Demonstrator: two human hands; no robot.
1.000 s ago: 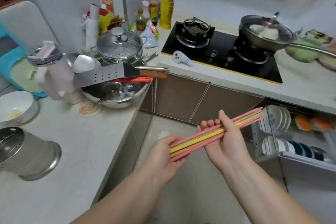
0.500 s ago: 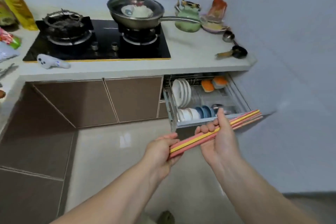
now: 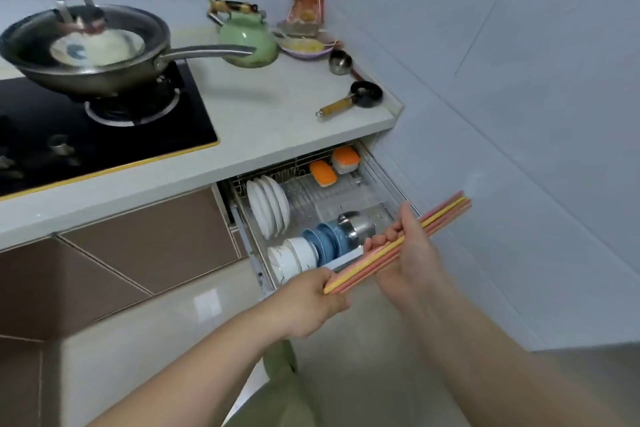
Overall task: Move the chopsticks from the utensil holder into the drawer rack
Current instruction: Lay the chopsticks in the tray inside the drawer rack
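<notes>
Both hands clamp the chopsticks (image 3: 398, 246): left hand (image 3: 311, 302) at the near end, right hand (image 3: 408, 253) mid-bundle, hiding the drawer rack's (image 3: 374, 163) front-right corner.

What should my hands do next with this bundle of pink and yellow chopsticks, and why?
Probably lower the bundle of pink and yellow chopsticks forward into the open wire drawer rack. Both the left hand and the right hand grip it just above the rack's front edge, and the bare stretch behind the blue bowls looks free.

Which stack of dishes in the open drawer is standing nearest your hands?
The white bowls at the drawer's front left corner, just above the left hand; the blue bowls and upright white plates sit farther back.
</notes>
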